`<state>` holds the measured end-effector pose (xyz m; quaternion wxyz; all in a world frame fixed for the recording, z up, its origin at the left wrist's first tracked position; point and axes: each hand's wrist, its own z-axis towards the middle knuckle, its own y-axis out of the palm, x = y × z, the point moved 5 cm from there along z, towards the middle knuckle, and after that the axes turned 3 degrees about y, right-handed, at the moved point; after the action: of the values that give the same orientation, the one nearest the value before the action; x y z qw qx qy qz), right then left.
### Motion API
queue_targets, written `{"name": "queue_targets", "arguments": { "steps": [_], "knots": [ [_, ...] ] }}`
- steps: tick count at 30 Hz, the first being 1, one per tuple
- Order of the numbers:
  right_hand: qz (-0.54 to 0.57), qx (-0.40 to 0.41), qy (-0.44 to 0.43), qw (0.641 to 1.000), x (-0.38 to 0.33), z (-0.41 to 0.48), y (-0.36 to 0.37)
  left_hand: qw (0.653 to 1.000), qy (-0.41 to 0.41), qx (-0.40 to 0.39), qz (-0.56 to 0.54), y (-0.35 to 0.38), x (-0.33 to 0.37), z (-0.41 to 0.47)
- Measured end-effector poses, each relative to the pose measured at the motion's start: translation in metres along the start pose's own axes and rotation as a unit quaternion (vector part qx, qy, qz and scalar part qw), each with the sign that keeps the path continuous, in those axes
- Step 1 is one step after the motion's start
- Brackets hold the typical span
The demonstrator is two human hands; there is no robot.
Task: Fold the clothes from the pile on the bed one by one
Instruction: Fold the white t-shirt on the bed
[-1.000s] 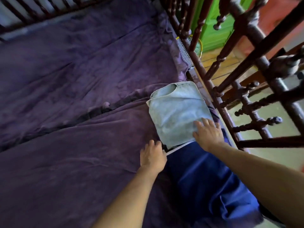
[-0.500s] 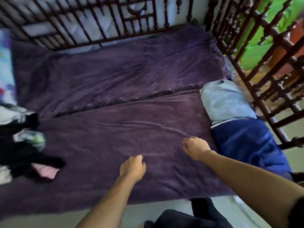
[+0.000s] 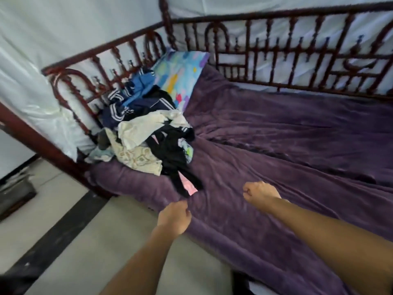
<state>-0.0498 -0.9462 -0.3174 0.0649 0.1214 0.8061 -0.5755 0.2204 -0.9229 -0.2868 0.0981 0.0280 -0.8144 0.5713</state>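
A pile of clothes (image 3: 146,133) lies at the left end of the bed (image 3: 297,145), which has a purple cover. The pile holds dark striped sportswear, a cream shirt, a patterned cream piece, a black garment (image 3: 176,158) and something pink under it. The black garment's end trails toward the bed's front edge. My left hand (image 3: 174,216) hovers just below that trailing end, fingers loosely curled, holding nothing. My right hand (image 3: 259,191) is over the bare cover to the right, fingers curled, also empty.
A colourful pillow (image 3: 180,73) leans at the back left corner. A dark red turned-wood railing (image 3: 276,52) runs along the back and left side. Grey floor with a black stripe (image 3: 55,237) lies left of the bed, with a dark box (image 3: 14,194) at far left.
The view has swung left from the folded light blue and dark blue garments to the pile. Both hands left the folded stack and moved toward the pile, fingers now curled.
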Motion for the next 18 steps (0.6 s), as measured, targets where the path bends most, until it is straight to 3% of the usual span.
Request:
{"name": "queue_targets", "arguments": {
  "steps": [14,18],
  "knots": [
    [0.027,-0.081,-0.036,0.996,-0.208,0.214,0.022,0.995,-0.086,-0.030,-0.035,-0.084,-0.205,0.157],
    [0.017,-0.072,-0.053,0.996,-0.263,0.263,0.006,0.994,-0.099,-0.024,-0.042,-0.110,-0.256,0.192]
  ]
}}
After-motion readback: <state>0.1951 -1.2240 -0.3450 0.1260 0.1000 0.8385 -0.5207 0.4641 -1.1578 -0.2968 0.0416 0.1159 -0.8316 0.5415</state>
